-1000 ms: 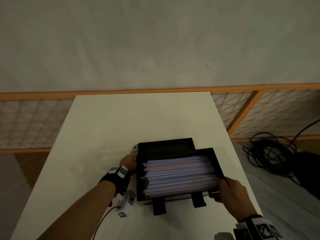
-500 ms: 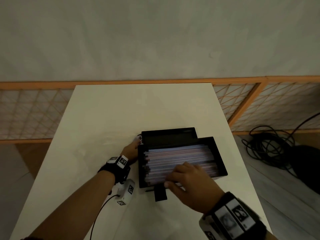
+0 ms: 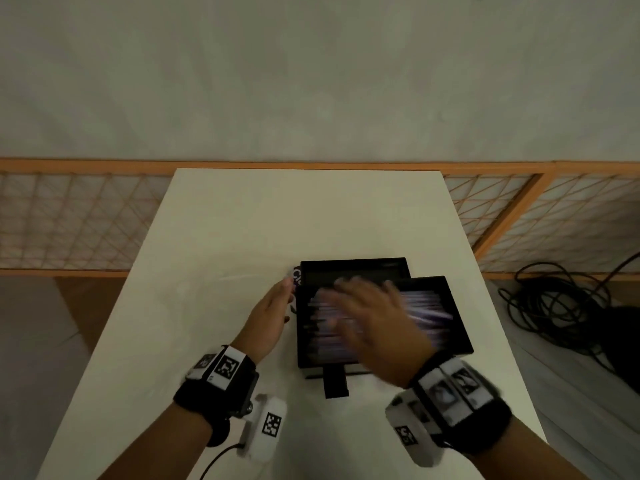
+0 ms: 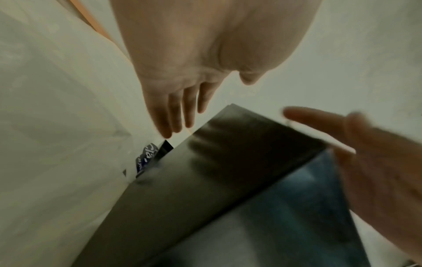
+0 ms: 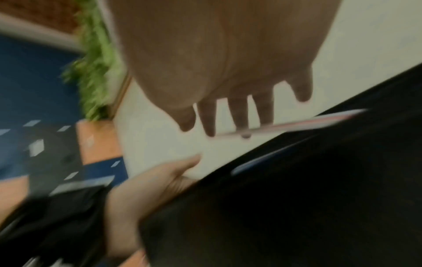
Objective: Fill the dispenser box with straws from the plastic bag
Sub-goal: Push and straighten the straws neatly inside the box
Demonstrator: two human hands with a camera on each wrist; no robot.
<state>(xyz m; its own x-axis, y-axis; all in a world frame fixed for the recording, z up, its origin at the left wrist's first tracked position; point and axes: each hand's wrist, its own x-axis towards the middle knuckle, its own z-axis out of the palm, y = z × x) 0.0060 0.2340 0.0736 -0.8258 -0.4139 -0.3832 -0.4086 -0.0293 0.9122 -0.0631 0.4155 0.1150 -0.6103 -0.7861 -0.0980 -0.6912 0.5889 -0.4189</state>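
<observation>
Fingers (image 3: 349,289) of the right hand (image 3: 374,327), earlier at the dispenser box's (image 3: 457,327) near-right corner, now lie extended across the straws (image 3: 426,308); left hand (image 3: 268,318) stays flat against its left side. Levelling appears underway.

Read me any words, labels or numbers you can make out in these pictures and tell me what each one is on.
"Cle": white letters, cut off, on a dark blue printed label on clear plastic beside the black rectangular dispenser box.
A smaller line beneath reads roughly "as yo", too blurred to confirm.
White letters at the box's far left corner: unreadable.
Wristband markers: black-and-white patterns, no words.
</observation>
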